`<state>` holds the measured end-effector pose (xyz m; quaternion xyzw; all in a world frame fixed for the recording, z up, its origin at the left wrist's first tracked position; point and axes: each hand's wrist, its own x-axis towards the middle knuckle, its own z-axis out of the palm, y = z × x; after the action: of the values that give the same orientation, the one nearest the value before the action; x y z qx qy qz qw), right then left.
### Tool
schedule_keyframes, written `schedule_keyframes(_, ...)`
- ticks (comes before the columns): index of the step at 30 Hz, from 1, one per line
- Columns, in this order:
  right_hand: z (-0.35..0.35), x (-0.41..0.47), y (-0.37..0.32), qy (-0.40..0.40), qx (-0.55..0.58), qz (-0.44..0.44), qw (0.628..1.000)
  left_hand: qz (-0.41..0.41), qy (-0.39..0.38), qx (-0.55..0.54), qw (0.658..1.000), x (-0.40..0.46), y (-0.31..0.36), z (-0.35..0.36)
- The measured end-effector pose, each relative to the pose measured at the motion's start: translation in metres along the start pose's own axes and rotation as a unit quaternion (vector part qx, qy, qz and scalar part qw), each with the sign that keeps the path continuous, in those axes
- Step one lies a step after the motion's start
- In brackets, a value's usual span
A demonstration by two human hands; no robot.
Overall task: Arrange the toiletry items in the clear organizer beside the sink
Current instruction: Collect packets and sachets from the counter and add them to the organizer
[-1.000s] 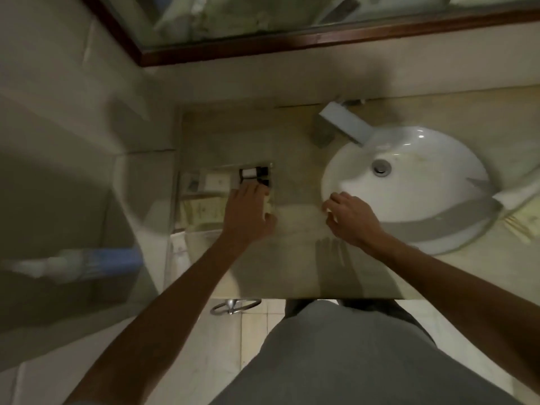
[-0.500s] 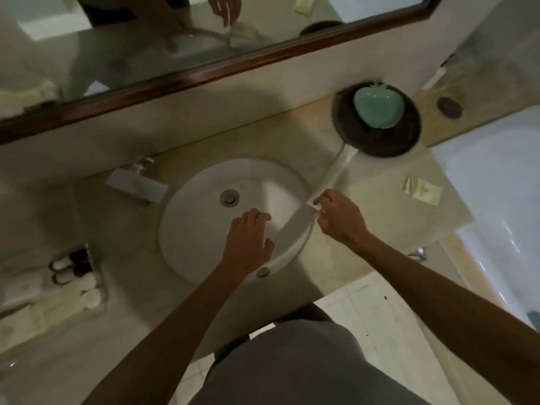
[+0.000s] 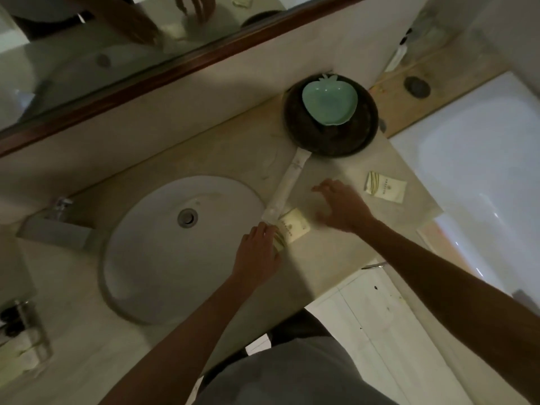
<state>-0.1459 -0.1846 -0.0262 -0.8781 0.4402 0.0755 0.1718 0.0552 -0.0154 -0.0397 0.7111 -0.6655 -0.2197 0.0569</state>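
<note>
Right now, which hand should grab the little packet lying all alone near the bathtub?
The right hand, probably. It hovers open over the counter, nearest the lone packet. The left hand is busy on another packet by the sink.

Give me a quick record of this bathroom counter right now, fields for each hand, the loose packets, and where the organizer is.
left hand: fingers on a cream sachet at the sink rim
right hand: spread open, blurred, over the counter, holding nothing
long white packet: between sink and dark round tray
second sachet: lying apart, counter's right end
green dish: on the tray
clear organizer: far left, holding bottles
</note>
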Motion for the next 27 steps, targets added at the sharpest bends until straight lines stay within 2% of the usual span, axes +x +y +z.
schedule_keyframes(3,-0.014,0.001,0.056,0.071,-0.042,0.120,0.989,-0.001,0.006,0.005,1.000,0.010,0.011,0.006)
schedule_keyframes(6,-0.019,-0.001,0.104,0.025,-0.043,0.218,0.975,-0.003,0.005,0.014,1.000,0.018,0.018,0.009)
schedule_keyframes(9,-0.017,-0.005,0.121,-0.007,-0.012,0.268,0.963,-0.010,0.011,0.021,1.000,0.026,0.022,0.011)
schedule_keyframes(12,0.000,-0.011,0.098,0.016,0.004,0.209,0.978,-0.029,0.009,0.016,0.999,0.027,0.019,0.014)
schedule_keyframes(16,0.020,-0.016,0.040,-0.004,0.127,0.105,0.986,-0.052,0.005,-0.009,0.999,0.019,0.009,0.014)
schedule_keyframes(21,0.029,-0.006,-0.041,-0.042,0.104,-0.067,0.991,-0.065,0.025,-0.057,0.996,0.009,-0.002,0.011)
schedule_keyframes(24,0.030,0.001,-0.056,-0.050,0.091,-0.078,0.992,-0.055,0.048,-0.045,0.996,0.004,-0.006,0.013)
schedule_keyframes(27,0.033,-0.003,-0.048,-0.021,0.080,-0.045,0.996,-0.014,0.045,0.000,0.999,0.010,-0.001,0.014)
